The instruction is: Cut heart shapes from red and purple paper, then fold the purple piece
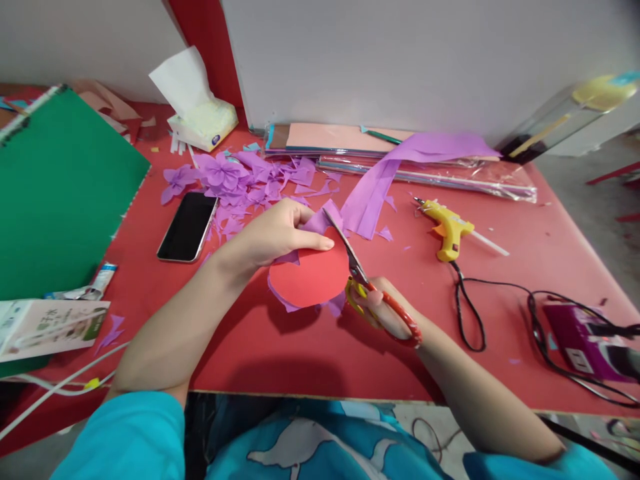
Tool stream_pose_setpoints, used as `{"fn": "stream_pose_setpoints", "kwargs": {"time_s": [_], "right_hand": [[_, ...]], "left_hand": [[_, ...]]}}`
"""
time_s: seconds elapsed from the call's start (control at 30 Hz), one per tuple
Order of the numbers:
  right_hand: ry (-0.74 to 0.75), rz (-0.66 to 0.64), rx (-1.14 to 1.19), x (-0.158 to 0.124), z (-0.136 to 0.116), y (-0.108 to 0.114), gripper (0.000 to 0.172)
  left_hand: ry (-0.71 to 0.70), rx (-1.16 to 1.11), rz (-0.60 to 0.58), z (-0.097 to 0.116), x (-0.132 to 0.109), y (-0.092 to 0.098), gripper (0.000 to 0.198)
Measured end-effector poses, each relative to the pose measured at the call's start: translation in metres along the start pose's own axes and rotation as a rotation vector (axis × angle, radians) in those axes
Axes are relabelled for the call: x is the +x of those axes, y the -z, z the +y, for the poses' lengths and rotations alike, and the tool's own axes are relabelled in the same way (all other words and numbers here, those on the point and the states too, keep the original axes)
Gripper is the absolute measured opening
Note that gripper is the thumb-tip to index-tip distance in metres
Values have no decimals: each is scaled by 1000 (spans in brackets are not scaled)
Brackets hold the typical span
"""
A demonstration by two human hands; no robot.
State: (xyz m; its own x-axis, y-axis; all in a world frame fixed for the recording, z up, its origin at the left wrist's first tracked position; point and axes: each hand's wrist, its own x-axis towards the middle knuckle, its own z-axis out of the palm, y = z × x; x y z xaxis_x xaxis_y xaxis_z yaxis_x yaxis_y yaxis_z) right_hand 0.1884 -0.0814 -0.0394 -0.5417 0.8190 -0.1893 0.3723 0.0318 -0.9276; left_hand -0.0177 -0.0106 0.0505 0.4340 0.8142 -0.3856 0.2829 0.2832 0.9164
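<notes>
My left hand [287,233] pinches a round red paper disc [307,277] together with purple paper [324,219] behind it, whose edges stick out around the disc. The thumb lies flat on the red face; the other fingers are mostly hidden behind. My right hand [387,310] is closed on the handles of a pair of scissors [356,267], one handle loop red-orange and the other yellow. Their blades point up and left, touching the purple paper at the disc's upper right edge. Both hands are raised a little above the red table [235,347].
Purple paper flowers [223,172] and scraps lie beyond my left hand, near a phone [187,227] and a tissue pack [203,123]. Purple strips [373,190] cross plastic-wrapped paper packs at the back. Right are a yellow glue gun [450,230] and a purple box [580,340] with black cables.
</notes>
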Motion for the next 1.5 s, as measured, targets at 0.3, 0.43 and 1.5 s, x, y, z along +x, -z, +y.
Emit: {"fn": "stream_pose_setpoints", "kwargs": {"time_s": [0.3,0.43,1.5], "right_hand": [[0,-33,102,1,-4,-1,58],[38,-196,201,1,-7,0,44],[146,-124,107,2,-6,19,52]], "left_hand": [[19,-42,-27,-2,5,2,10],[0,-11,-57,-5,8,9,13],[-32,80,-108,-6,6,10,18]]}}
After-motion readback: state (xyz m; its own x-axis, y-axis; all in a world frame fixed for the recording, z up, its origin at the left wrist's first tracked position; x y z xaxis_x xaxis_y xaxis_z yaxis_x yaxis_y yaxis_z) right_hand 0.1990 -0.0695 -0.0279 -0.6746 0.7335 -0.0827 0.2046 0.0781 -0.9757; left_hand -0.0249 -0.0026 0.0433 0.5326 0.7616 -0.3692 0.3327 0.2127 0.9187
